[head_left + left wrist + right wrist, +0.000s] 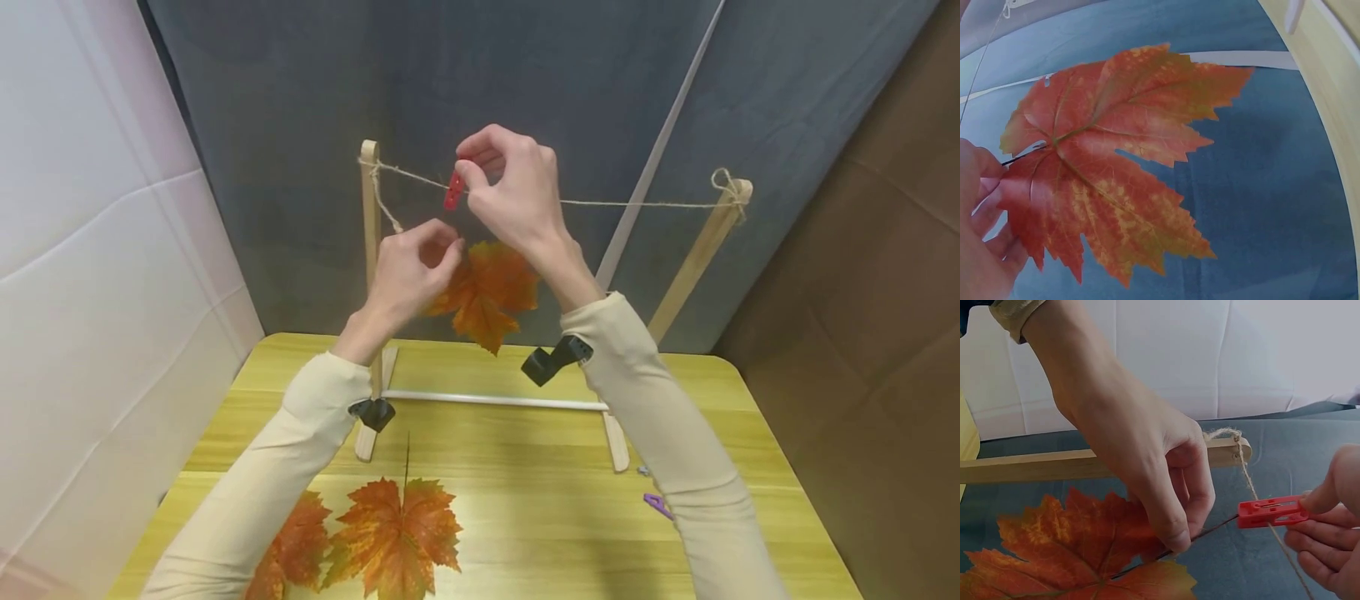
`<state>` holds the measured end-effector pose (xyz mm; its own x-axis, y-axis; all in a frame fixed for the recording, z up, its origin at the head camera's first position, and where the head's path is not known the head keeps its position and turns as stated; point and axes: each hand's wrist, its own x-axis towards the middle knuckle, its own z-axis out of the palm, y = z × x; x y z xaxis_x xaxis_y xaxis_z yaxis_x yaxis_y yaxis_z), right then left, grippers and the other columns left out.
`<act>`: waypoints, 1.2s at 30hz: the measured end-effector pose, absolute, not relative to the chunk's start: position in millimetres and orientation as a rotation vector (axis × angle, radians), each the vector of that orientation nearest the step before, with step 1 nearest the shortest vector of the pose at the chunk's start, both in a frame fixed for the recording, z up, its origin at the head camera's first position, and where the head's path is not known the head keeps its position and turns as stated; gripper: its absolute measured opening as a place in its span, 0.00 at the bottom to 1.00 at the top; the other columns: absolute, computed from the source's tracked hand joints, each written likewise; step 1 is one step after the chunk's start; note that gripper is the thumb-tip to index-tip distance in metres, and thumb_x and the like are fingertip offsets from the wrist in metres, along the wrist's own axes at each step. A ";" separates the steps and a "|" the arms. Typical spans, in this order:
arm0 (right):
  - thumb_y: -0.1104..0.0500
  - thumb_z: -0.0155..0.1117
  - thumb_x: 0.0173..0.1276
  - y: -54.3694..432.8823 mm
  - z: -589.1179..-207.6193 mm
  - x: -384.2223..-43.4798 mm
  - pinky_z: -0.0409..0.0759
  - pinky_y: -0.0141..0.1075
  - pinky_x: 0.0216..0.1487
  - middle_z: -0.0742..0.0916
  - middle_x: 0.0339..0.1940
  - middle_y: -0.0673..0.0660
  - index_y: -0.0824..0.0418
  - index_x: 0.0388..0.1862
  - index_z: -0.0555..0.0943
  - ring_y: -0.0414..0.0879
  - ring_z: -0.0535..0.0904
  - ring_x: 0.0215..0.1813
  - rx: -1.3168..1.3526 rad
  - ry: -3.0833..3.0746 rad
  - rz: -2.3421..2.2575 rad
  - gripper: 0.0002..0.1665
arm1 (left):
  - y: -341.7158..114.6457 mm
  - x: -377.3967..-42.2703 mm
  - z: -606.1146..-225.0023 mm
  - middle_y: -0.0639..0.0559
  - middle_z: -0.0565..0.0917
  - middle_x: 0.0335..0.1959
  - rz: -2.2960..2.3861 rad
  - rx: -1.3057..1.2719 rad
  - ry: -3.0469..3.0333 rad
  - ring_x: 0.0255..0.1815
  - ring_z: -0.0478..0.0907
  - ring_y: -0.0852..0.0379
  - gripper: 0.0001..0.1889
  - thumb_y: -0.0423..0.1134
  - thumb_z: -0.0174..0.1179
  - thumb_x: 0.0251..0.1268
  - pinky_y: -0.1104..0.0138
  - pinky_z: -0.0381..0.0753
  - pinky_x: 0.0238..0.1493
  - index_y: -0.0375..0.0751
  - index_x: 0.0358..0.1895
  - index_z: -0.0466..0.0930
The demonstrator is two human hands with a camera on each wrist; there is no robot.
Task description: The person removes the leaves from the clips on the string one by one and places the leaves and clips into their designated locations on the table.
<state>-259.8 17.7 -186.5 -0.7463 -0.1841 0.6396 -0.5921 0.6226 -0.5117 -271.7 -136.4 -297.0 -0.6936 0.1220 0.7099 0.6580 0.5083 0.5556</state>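
My right hand [517, 187] pinches a red clothespin [453, 190] at the twine [637, 203], left of the line's middle. In the right wrist view the clothespin [1270, 512] lies across the twine, and the dark leaf stem [1217, 525] reaches its front end. Whether the jaws bite the stem is unclear. Just below, my left hand [408, 265] pinches that stem between thumb and finger. The orange-red maple leaf [491, 292] hangs under the twine, its broad side filling much of the left wrist view [1116, 150].
Wooden posts stand left [370, 217] and right [697, 258], joined low down by a white rod [495, 401]. Two more maple leaves lie on the table [525, 500] at the front, one of them [401, 537] beside my left sleeve. A purple clothespin [657, 505] lies near my right sleeve.
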 end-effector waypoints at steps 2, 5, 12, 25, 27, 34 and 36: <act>0.60 0.63 0.71 18.7 -188.0 -260.0 0.79 0.29 0.54 0.91 0.40 0.52 0.60 0.43 0.87 0.41 0.87 0.43 0.609 -2.255 1.017 0.08 | -136.3 -271.1 -298.9 0.45 0.88 0.31 -1.163 -0.639 -2.161 0.29 0.80 0.50 0.06 0.37 0.63 0.67 0.63 0.77 0.35 0.37 0.37 0.86; 0.60 0.63 0.71 20.0 -191.1 -260.1 0.79 0.29 0.54 0.91 0.41 0.52 0.60 0.43 0.87 0.41 0.87 0.43 0.616 -2.194 1.038 0.08 | -136.3 -269.6 -303.0 0.45 0.88 0.32 -1.172 -0.636 -2.194 0.31 0.81 0.50 0.06 0.37 0.63 0.67 0.62 0.78 0.36 0.38 0.37 0.85; 0.61 0.64 0.71 21.3 -195.7 -260.6 0.78 0.27 0.53 0.92 0.41 0.54 0.62 0.43 0.87 0.43 0.88 0.42 0.624 -2.067 1.074 0.08 | -137.1 -265.2 -312.5 0.45 0.89 0.33 -1.165 -0.606 -2.257 0.31 0.83 0.50 0.06 0.37 0.63 0.67 0.61 0.81 0.37 0.38 0.38 0.86; 0.62 0.64 0.71 32.8 -206.4 -252.9 0.81 0.34 0.53 0.92 0.41 0.56 0.64 0.44 0.87 0.45 0.88 0.42 0.656 -2.018 1.082 0.08 | -141.6 -253.9 -317.9 0.47 0.88 0.30 -1.169 -0.577 -2.299 0.28 0.83 0.53 0.04 0.35 0.64 0.63 0.64 0.81 0.35 0.38 0.35 0.84; 0.62 0.64 0.71 35.6 -209.9 -251.8 0.83 0.38 0.52 0.92 0.42 0.57 0.65 0.45 0.87 0.47 0.88 0.42 0.673 -2.022 1.071 0.09 | -141.9 -251.5 -319.0 0.47 0.88 0.30 -1.180 -0.579 -2.313 0.28 0.83 0.54 0.04 0.36 0.64 0.63 0.65 0.81 0.35 0.38 0.35 0.84; 0.62 0.64 0.71 43.7 -213.3 -246.7 0.84 0.41 0.46 0.91 0.44 0.58 0.66 0.47 0.86 0.47 0.87 0.46 0.750 -1.956 0.996 0.10 | -143.4 -245.3 -326.3 0.48 0.88 0.30 -1.194 -0.587 -2.320 0.29 0.82 0.54 0.04 0.36 0.64 0.63 0.64 0.81 0.36 0.39 0.35 0.84; 0.63 0.65 0.70 44.5 -212.5 -245.9 0.84 0.41 0.45 0.91 0.44 0.58 0.65 0.46 0.87 0.47 0.87 0.46 0.768 -1.913 0.981 0.10 | -143.8 -244.3 -328.1 0.47 0.88 0.30 -1.187 -0.591 -2.313 0.28 0.82 0.54 0.04 0.35 0.65 0.63 0.64 0.81 0.35 0.38 0.35 0.84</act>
